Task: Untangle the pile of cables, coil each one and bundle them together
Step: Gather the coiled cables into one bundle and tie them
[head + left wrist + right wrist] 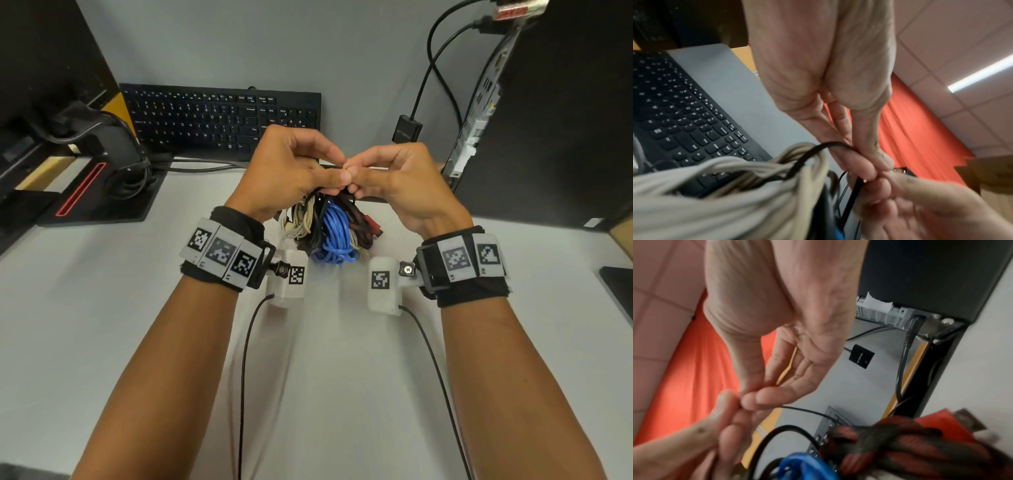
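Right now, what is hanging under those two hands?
Under the left hand and right hand hangs a bunch of coiled cables: beige cable, blue cable, red-and-black braided cable. The hands cover the top of the bunch, so what ties it stays hidden.

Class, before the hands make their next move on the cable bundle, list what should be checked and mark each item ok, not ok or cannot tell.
1. Coiled blue cable in bundle: ok.
2. Coiled beige cable in bundle: ok.
3. Red-and-black braided cable in bundle: ok.
4. Left hand grip on thin black tie cord: ok.
5. Right hand pinching the cord: ok.
6. Cord fastened: cannot tell.
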{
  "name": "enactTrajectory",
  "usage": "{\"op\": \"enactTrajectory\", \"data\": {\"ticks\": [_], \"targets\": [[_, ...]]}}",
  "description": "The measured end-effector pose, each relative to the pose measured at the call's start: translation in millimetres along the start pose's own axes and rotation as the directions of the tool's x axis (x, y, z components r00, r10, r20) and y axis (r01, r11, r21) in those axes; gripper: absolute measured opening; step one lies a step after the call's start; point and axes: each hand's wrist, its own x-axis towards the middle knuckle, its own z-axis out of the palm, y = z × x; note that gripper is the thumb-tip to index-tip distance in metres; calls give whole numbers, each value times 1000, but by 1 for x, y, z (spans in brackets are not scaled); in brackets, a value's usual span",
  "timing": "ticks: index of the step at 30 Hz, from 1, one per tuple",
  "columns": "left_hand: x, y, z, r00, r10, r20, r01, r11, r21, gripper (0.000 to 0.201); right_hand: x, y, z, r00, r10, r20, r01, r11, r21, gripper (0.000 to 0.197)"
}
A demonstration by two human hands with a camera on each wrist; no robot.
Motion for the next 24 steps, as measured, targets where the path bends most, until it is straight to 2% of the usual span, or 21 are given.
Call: {"op": "enactTrajectory", "data": {"ticks": [7, 13, 16, 19, 24], "targets": [[-15, 3, 0, 977, 199, -78, -173, 951, 257, 19, -9, -24, 27, 973, 90, -212, -122, 982, -141, 16], [-30, 9, 9, 938, 319, -136, -255, 900, 353, 17, -22, -51, 36, 942, 122, -312, -199, 953, -229, 17], [-37, 11, 12, 930, 340, -138, -268, 885, 380, 14, -32, -62, 37, 930, 175, -324, -236, 959, -159, 11], [-45, 12, 13, 929, 361, -86, -287, 847, 448, 13, -43, -72, 37, 925, 219, -310, -258, 962, -91, 7], [-49, 15, 11, 953, 303, -22, -251, 826, 505, 14, -56, -82, 40, 924, 228, -307, -260, 963, -67, 10]]}}
